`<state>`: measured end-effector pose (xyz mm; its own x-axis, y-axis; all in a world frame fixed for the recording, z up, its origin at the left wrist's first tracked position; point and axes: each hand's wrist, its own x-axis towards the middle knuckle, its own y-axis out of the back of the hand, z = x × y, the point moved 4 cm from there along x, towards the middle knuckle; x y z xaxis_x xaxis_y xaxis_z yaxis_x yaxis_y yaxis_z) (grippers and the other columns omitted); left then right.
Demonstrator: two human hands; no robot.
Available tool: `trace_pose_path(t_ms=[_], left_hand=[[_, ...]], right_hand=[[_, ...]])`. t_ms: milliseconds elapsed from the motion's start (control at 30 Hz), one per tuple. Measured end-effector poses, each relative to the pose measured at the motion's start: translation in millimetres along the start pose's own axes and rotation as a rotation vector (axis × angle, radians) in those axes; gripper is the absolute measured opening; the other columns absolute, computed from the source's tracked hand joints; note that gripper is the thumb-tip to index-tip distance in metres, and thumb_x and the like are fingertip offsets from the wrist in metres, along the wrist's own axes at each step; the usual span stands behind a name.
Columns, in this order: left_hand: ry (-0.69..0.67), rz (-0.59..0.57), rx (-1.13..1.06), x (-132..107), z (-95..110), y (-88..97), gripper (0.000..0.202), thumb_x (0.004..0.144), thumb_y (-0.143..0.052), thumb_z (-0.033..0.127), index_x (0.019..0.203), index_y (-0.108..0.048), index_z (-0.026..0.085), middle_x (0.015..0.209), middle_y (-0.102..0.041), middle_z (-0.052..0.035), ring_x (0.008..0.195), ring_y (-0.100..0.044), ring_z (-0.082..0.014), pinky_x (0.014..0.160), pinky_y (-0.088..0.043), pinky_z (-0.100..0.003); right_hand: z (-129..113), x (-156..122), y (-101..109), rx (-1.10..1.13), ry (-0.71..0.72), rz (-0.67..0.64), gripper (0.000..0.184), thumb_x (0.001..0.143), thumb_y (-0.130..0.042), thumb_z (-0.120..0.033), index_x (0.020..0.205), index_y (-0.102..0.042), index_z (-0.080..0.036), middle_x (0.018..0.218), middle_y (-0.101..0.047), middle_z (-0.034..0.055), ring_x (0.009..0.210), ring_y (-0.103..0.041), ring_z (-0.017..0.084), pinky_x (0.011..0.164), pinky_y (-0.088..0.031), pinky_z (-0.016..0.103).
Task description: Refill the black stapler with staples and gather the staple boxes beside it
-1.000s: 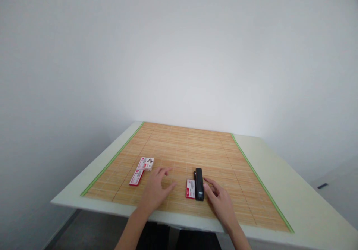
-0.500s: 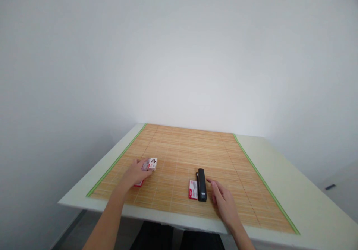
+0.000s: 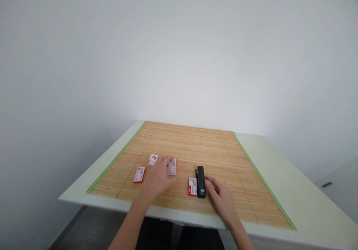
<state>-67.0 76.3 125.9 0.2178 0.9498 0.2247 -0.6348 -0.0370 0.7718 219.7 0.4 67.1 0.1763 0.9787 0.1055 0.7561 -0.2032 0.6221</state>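
Note:
My left hand point(image 3: 159, 177) is over the middle of the bamboo mat point(image 3: 192, 149), fingers closed on a small red-and-white staple box point(image 3: 172, 166) held just above the mat. My right hand point(image 3: 220, 196) rests at the right side of a black stapler point(image 3: 200, 182), fingers loosely spread and touching it. A flat staple box point(image 3: 192, 186) lies against the stapler's left side. Further left lie another flat box point(image 3: 139, 174) and a small white box point(image 3: 152, 160).
The mat with green edging covers a pale table point(image 3: 282, 175) set in a corner of white walls. The table's near edge point(image 3: 179, 216) runs just in front of my forearms.
My left hand reached left to the boxes, picked one up and carried it right toward the stapler. My right hand stayed beside the stapler.

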Motion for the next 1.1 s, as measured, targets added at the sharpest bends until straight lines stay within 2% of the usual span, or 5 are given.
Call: trace_pose_path(t_ms=[133,267,400,933,1100], left_hand=[[-0.136,-0.157,-0.160,-16,45,-43.4,0.053,0.073,-0.075,0.035,0.123,-0.061,0.028,0.118,-0.068,-0.0053,0.106,-0.063,-0.0279,0.091,-0.047,-0.037],[-0.165,-0.249,-0.174,-18,47,-64.0,0.054,0.071,-0.080,0.039,0.122,-0.064,0.028,0.117,-0.068,-0.0056,0.106,-0.063,-0.0287,0.090,-0.047,-0.036],[-0.181,-0.296,-0.220,-13,34,-69.4,0.077,0.062,-0.089,0.044,0.132,-0.060,0.027,0.125,-0.065,-0.0072,0.110,-0.061,-0.0299,0.093,-0.046,-0.037],[-0.284,-0.323,-0.143,-3,39,-80.6,0.066,0.057,-0.093,0.046,0.115,-0.067,0.027,0.110,-0.070,-0.0059,0.101,-0.062,-0.0309,0.086,-0.044,-0.037],[-0.156,-0.319,-0.242,-14,22,-73.3,0.116,0.053,-0.094,0.056,0.153,-0.042,0.029,0.122,-0.065,-0.0070,0.107,-0.062,-0.0304,0.093,-0.046,-0.039]], right_hand=[[5,2,-5,-0.034,0.037,-0.029,0.055,0.096,-0.046,-0.066,0.117,-0.073,-0.023,0.068,-0.069,0.0011,0.067,-0.065,0.022,0.066,-0.045,0.030],[7,2,-8,-0.049,0.067,-0.049,0.047,0.096,-0.050,-0.062,0.108,-0.073,-0.023,0.064,-0.064,-0.0013,0.062,-0.063,0.020,0.061,-0.040,0.029],[7,1,-8,-0.050,0.082,-0.054,0.044,0.096,-0.050,-0.059,0.109,-0.072,-0.024,0.065,-0.063,-0.0018,0.063,-0.063,0.019,0.061,-0.039,0.029],[13,1,-12,0.044,0.172,-0.177,0.036,0.087,-0.052,-0.030,0.120,-0.062,-0.021,0.076,-0.067,-0.0020,0.066,-0.060,0.018,0.062,-0.041,0.028],[15,2,-12,0.122,0.157,-0.163,0.040,0.089,-0.050,-0.031,0.126,-0.059,-0.020,0.079,-0.066,-0.0016,0.069,-0.061,0.018,0.067,-0.044,0.030]])
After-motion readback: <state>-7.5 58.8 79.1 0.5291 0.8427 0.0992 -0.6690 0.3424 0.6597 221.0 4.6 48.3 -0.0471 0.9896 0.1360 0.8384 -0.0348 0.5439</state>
